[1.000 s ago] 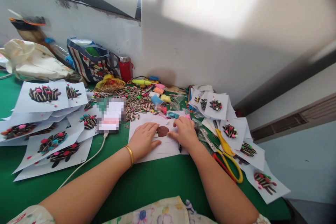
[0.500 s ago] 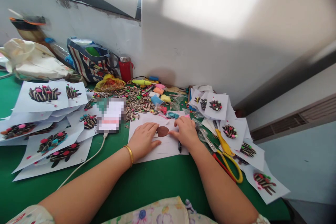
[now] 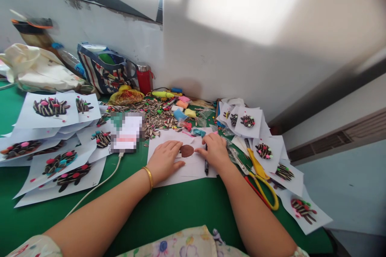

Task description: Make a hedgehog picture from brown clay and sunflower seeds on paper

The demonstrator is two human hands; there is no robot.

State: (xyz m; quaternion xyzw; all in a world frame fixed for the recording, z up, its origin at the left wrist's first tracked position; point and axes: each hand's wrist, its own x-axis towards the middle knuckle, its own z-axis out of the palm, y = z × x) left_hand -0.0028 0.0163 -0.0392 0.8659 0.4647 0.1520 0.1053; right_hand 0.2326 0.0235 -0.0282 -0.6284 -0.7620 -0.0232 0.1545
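Observation:
A flat brown clay oval (image 3: 187,151) lies on white paper (image 3: 177,172) in front of me. My left hand (image 3: 165,158) rests flat on the paper at the oval's left side, fingers stretched out. On the other side, my right hand (image 3: 215,149) is open over the paper, its thumb pointing at the oval's right edge. Whether the thumb touches the clay I cannot tell. A black pen (image 3: 206,166) lies on the paper, partly under my right hand.
Sunflower seeds (image 3: 153,112) and coloured clay packets (image 3: 181,114) lie behind the paper. Seed-decorated sheets (image 3: 64,164) are piled left, more sheets (image 3: 268,152) right. Yellow-handled scissors (image 3: 262,184) lie by my right forearm. A cabled phone (image 3: 128,132), a red flask (image 3: 144,78) and a striped bag (image 3: 105,68) stand left.
My right hand has shifted slightly to the right, and the thumb has drawn back a little from the clay oval. My left hand has stayed in place.

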